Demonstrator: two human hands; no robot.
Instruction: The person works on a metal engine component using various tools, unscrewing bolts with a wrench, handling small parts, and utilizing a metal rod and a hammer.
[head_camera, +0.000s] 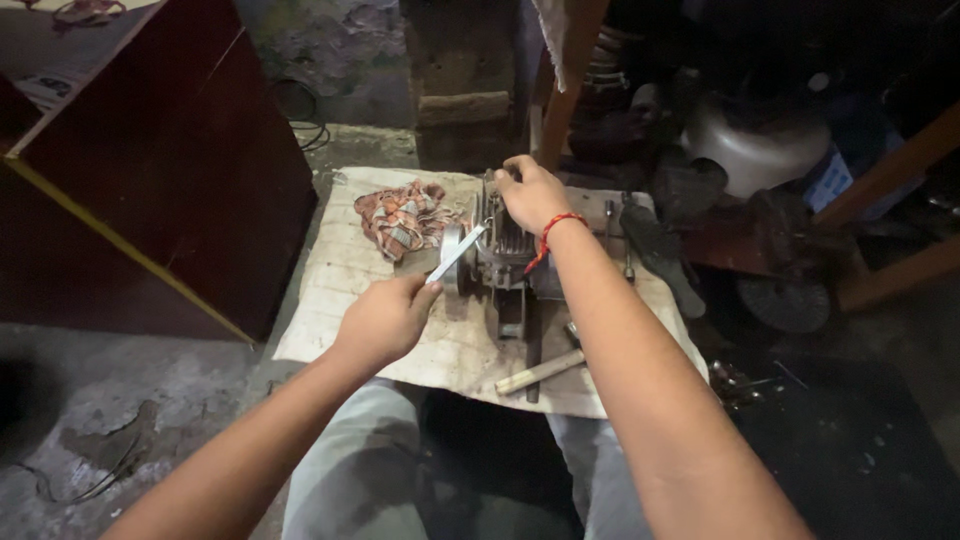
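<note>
**Q:** What sits at the centre of the scene?

**A:** A small grey motor (497, 262) with cooling fins stands on a pale, stained mat (340, 300) spread on the floor, directly in front of the seated person's knees. A round metal disc faces left from its side.

**Q:** What are the hands doing?

**A:** The right hand (530, 192) is closed over the top of the motor, fingers curled down on its far edge; a red thread bracelet (551, 232) circles the wrist. The left hand (385, 318) is closed around a flat silvery wrench (455, 255), whose far end touches the disc on the motor's left side.

**Q:** What lies close to the motor?

**A:** A crumpled patterned rag (403, 217) in orange and white rests on the mat just left of the motor. A hammer with a wooden handle (538, 372) lies near the mat's front edge, below the motor. Slim metal tools (609, 215) lie on the mat to the right, behind the forearm.

**Q:** And further out?

**A:** A dark red cabinet (170, 160) with a yellow edge stands to the left, well apart from the mat. A dented silver pot (755, 150) sits among dark clutter at upper right, with wooden beams (885, 175) slanting past it. The concrete floor (120, 390) is rough and cracked, with a loose wire lying on it at lower left.
</note>
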